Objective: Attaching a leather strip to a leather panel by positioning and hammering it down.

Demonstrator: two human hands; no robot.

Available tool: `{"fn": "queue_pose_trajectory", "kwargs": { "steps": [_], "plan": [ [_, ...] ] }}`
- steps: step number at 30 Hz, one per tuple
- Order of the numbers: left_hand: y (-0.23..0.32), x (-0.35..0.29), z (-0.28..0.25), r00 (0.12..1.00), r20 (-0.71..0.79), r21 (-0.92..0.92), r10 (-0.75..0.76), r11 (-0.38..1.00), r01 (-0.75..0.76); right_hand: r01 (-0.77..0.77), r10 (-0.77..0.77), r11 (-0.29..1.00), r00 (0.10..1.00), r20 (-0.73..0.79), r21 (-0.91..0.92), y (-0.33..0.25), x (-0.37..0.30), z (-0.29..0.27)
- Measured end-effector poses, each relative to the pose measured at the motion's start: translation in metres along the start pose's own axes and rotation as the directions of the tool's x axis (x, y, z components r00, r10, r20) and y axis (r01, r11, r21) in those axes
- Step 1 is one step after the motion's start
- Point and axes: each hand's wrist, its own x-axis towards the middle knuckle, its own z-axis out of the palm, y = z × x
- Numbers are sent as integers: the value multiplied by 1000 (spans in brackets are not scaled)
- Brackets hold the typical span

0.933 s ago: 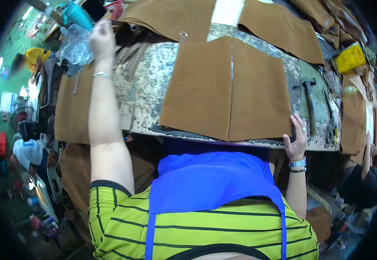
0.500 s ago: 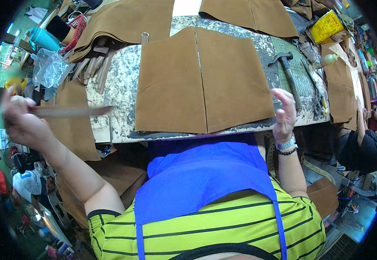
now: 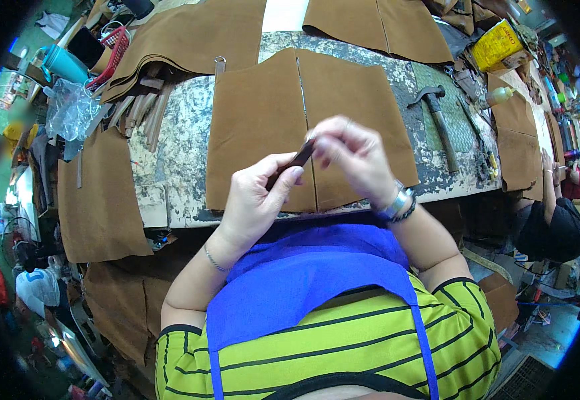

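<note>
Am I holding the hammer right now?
No, the hammer lies on the table, while your left hand holds a dark strip and your right hand touches its upper end.

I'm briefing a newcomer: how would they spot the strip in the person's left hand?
On the worn worktable, find the two brown panels nearest the blue apron. Over them, the left hand grips a narrow strip, its far end at the right hand. Its dark brown sets it apart from the paler strips at the left.

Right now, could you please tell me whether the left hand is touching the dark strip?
Touching: the head view shows the left hand gripping the dark strip between its thumb and fingers.
</note>
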Motion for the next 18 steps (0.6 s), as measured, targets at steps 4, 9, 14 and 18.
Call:
{"fn": "queue_pose_trajectory", "kwargs": {
  "steps": [4, 9, 14, 18],
  "plan": [
    [-12, 1, 14, 992, 98, -102, -76, 991, 86, -27, 6, 993, 985, -172, -116, -15, 66, -54],
    [-31, 3, 22, 971, 187, -219, -147, 958, 187, -84, 47, 948, 991, -127, -308, 15, 140, -95],
    [-47, 13, 23, 992, 129, -63, 4, 998, 4, -184, 187, 917, 982, -27, -354, 47, 175, -95],
    [-37, 16, 27, 969, 177, -231, -170, 950, 209, -223, 193, 908, 974, -117, -355, 61, 191, -90]
  ]
}}
